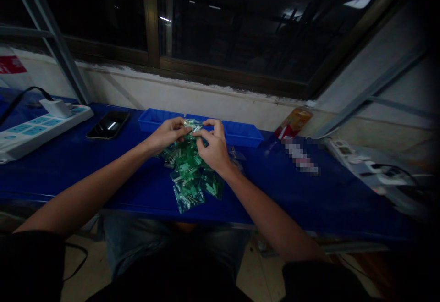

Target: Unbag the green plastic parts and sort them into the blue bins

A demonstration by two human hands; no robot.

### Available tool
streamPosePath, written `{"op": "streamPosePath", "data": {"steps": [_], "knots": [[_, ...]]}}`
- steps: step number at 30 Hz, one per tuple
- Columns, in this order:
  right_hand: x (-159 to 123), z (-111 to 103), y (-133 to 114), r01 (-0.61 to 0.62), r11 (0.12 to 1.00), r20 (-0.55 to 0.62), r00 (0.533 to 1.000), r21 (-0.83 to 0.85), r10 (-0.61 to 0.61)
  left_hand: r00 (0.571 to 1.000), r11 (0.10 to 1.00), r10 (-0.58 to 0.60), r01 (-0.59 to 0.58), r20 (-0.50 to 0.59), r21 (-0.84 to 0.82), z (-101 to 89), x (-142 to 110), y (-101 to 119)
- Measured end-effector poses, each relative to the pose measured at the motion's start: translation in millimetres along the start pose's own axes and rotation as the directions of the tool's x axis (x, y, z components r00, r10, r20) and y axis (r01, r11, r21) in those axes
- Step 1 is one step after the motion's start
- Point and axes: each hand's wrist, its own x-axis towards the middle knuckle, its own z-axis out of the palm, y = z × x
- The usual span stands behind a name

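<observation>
A small clear plastic bag (193, 125) with a greenish tint is held up between both hands, above a heap of similar bags. My left hand (170, 132) pinches its left side between thumb and fingers. On the other side my right hand (213, 145) has its fingers closed at the bag's edge. Beneath them spreads the pile of green-tinted plastic bags (187, 187), several with thin metallic pieces inside. What exactly the held bag contains is too small to make out.
Blue plastic trays (240, 133) stand behind the hands along the wall. A phone (108, 125) and a white power strip (44, 130) lie to the left. To the right are a bottle (294, 122) with orange contents and another power strip (364, 167) with cables.
</observation>
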Motion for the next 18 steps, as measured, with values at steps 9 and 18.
{"op": "streamPosePath", "data": {"steps": [9,18], "knots": [[7,-2,1,-0.092,0.994,-0.027,0.995,0.060,0.094,0.971,0.994,0.101,-0.109,-0.217,-0.024,-28.9,8,1],[6,-5,-5,-0.086,0.992,0.035,0.996,0.090,0.083,0.991,0.990,0.134,-0.133,-0.026,0.044,-18.6,5,-2]]}}
